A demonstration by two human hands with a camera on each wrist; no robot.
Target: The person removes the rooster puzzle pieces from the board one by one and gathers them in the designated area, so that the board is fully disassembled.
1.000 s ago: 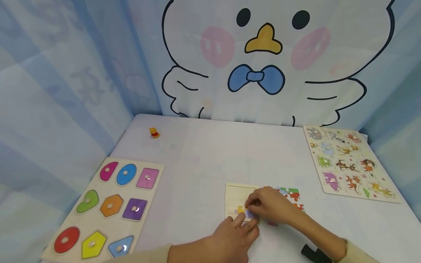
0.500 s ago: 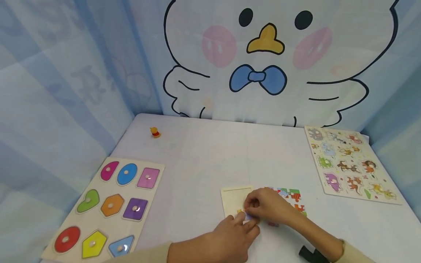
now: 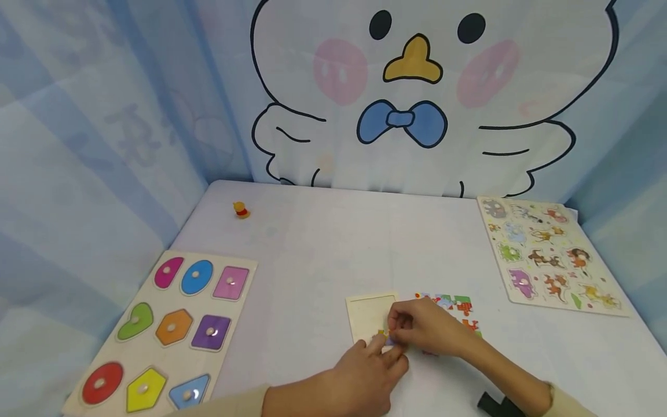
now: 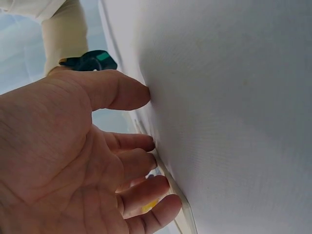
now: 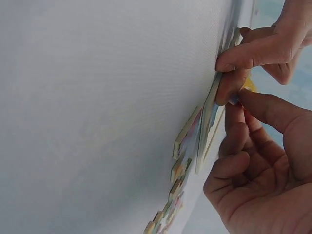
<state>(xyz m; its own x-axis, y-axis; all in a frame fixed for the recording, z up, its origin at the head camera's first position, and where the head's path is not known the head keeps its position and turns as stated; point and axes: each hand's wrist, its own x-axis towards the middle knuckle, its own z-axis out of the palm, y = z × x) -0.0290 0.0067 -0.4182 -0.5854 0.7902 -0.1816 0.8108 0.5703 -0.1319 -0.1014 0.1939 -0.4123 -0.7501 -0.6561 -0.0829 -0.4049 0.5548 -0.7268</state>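
Note:
A shallow wooden puzzle tray (image 3: 369, 315) lies on the white table in the head view. My right hand (image 3: 429, 327) is over its near right corner and pinches a small puzzle piece (image 5: 234, 99) between thumb and fingertip; bluish and mostly covered by the fingers. A bit of yellow puzzle piece (image 3: 381, 332) shows in the tray beside the fingertips. My left hand (image 3: 371, 370) rests at the tray's near edge, fingers extended and touching the rim and the pieces there. In the left wrist view its thumb (image 4: 122, 91) stands apart from the fingers.
Several loose colourful puzzle pieces (image 3: 462, 307) lie right of the tray, partly behind my right hand. A shape board with knobs (image 3: 229, 324) lies at left, an animal board (image 3: 526, 295) at right. A small yellow-and-red figure (image 3: 241, 210) stands at the back. A black object (image 3: 495, 405) lies near the right forearm.
The tray has shifted slightly left and turned a little under my hands. Both hands stay at its near right corner, the right one still pinching the piece.

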